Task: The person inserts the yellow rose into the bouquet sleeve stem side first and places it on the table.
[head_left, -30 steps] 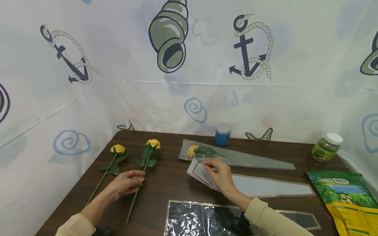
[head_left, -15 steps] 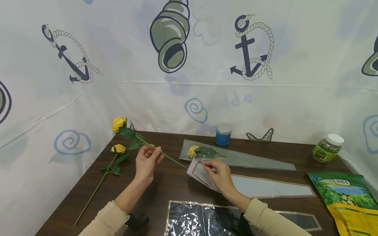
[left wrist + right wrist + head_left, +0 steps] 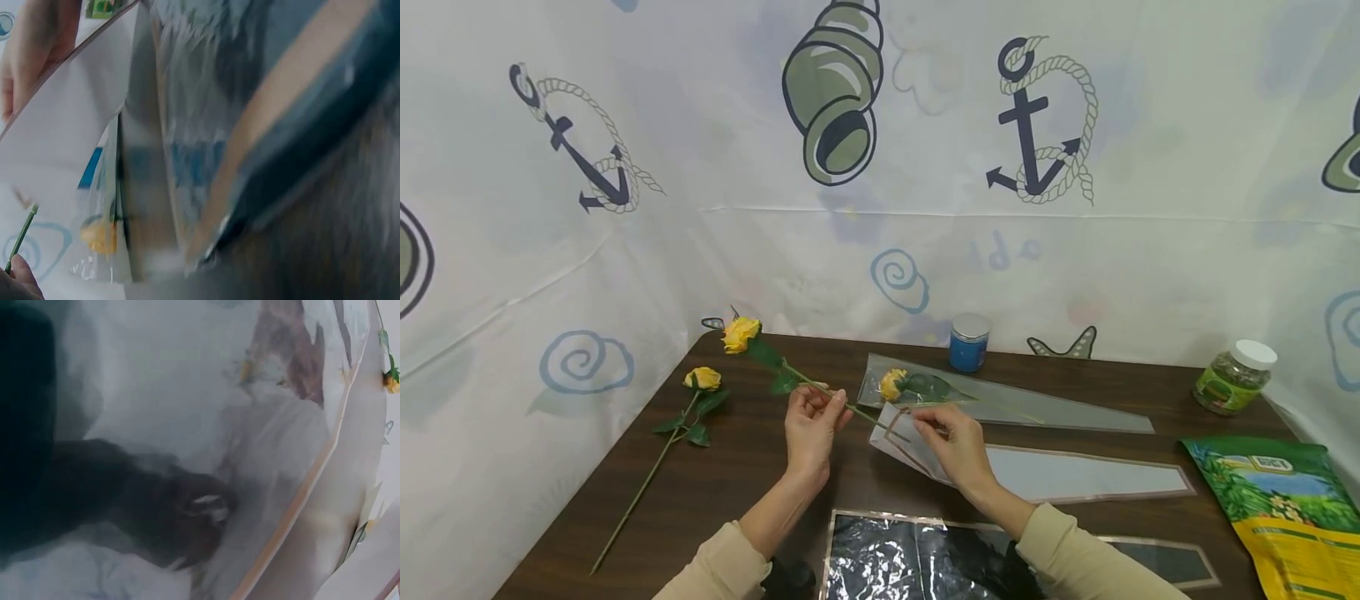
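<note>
Between its thumb and fingers, my left hand (image 3: pixel 812 429) pinches the stem of a yellow rose (image 3: pixel 742 334), whose bloom points up and left. The cut end of the stem reaches the wide mouth of a white tapered flower sleeve (image 3: pixel 1082 473) with a brownish border. My right hand (image 3: pixel 958 442) pinches the upper edge of that sleeve, lifting its mouth off the table. In the left wrist view the green stem tip (image 3: pixel 24 237) shows near the raised sleeve edge. The right wrist view is mostly filled by a pale reflective sheet.
A second yellow rose (image 3: pixel 703 379) lies at left. Behind the sleeve, a clear sleeve (image 3: pixel 1075 414) holds another rose. A black sleeve (image 3: pixel 887 558) lies in front. A blue jar (image 3: pixel 967 343), a green-labelled jar (image 3: pixel 1232 379) and a green-yellow bag (image 3: pixel 1285 517) stand or lie around.
My left hand has lifted the rose from the table, tilted it bloom-left and carried it right, bringing the stem end to the sleeve mouth. My right hand stays at the sleeve edge.
</note>
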Demonstrator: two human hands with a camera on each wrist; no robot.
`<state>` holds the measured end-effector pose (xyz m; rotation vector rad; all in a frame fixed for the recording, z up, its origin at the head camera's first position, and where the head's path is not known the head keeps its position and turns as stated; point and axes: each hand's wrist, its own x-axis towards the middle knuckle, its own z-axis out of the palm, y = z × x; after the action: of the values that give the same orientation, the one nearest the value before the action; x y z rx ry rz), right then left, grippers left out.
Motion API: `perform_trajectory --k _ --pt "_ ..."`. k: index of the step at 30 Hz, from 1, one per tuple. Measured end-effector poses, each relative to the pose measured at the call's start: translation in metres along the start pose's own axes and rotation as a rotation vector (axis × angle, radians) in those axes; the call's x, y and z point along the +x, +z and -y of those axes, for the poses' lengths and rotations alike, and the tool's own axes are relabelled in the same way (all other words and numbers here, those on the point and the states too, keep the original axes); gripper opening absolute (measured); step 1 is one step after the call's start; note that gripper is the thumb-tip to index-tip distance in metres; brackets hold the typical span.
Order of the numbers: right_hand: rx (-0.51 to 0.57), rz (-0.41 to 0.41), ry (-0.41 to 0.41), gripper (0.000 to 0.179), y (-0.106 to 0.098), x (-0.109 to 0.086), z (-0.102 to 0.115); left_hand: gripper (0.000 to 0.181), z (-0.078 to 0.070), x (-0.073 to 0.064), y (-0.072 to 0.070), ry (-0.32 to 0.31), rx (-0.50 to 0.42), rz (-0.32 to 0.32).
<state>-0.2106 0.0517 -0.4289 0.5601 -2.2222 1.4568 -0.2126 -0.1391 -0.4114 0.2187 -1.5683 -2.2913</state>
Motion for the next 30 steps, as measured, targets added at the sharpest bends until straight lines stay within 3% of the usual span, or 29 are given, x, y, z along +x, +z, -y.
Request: perform_trajectory --k 8,13,17,23,30 --pt "-0.016 -0.041 -0.066 0.009 0.005 0.004 0.003 0.024 0.014 -0.011 0.009 0.016 0.078 0.054" --pt "-0.013 -0.052 -0.070 0.008 0.007 0.006 0.005 0.042 0.015 -0.015 0.009 0.138 0.195 0.127" --pt "-0.001 -0.057 -0.045 0.009 0.007 0.005 0.006 0.052 0.013 -0.015 0.008 0.190 0.203 0.157" --pt "0.012 -0.061 -0.034 0.008 0.007 0.006 0.006 0.031 0.010 -0.014 0.005 0.130 0.148 0.136" --pt "0.032 -0.056 -0.008 0.008 0.007 0.006 0.006 0.031 0.006 -0.014 0.005 0.095 0.177 0.069"
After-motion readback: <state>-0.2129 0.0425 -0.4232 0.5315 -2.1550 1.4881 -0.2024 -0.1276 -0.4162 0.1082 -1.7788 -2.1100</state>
